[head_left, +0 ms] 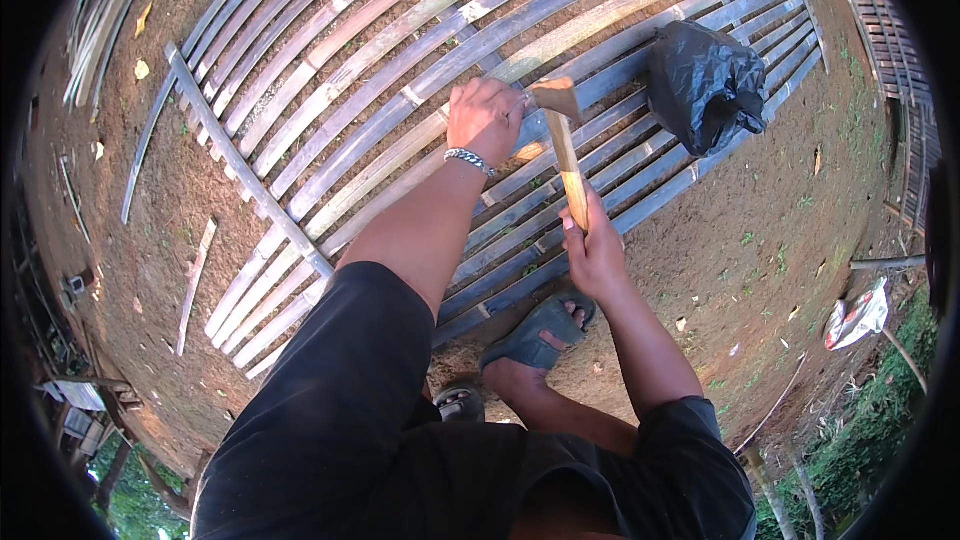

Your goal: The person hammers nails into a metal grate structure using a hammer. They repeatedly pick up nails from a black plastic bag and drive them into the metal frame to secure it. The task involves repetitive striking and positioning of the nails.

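My right hand (597,250) is wrapped round the pale wooden handle of a hatchet (566,155), low on the grip. Its brownish metal head is at the top, close beside the fingers of my left hand (483,120). That left hand is closed over the slats of a bamboo panel (400,100), its fingers curled down; whatever they may pinch is hidden. A chain bracelet (470,159) circles the left wrist. The panel lies on the ground, its long split-bamboo slats crossed by strips.
A knotted black plastic bag (705,85) sits on the panel's right part. My sandalled foot (540,335) stands at the near edge. Loose bamboo strips (197,285) lie at left on bare soil. A white crumpled bag (858,315) and another slatted panel (890,20) are at far right.
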{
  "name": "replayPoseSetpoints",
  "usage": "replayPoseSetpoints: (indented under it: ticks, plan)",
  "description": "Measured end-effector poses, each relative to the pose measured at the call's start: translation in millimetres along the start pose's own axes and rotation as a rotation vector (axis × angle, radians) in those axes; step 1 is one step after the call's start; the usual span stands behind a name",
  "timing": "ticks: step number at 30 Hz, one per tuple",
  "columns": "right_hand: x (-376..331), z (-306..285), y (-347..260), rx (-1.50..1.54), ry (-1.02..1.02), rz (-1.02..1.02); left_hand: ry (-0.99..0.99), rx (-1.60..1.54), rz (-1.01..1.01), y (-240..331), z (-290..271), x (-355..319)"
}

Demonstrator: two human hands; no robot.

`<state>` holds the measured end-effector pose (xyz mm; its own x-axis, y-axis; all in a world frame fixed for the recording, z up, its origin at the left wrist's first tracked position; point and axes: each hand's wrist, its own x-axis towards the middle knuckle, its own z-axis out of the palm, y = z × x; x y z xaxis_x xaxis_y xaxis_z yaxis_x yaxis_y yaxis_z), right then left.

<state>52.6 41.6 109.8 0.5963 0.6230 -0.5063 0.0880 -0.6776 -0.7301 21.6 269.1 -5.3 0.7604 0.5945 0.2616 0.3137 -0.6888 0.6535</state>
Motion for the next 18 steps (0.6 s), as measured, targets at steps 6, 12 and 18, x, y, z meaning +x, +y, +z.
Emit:
replayPoseSetpoints:
  ticks: [6, 12, 18]
  plan:
    - [1.3, 4.0, -3.7, -0.172, 0.135, -0.167, 0.011, 0.014, 0.010, -0.1, 0.8, -0.2]
    - [13.5, 2.7, -3.8, -0.230, 0.085, -0.084, 0.002, -0.006, 0.004, 0.4, 0.1, 0.0]
    - [11.4, 2.1, -8.3, -0.203, 0.166, -0.140, -0.001, 0.025, 0.012, 0.5, -2.2, 0.0]
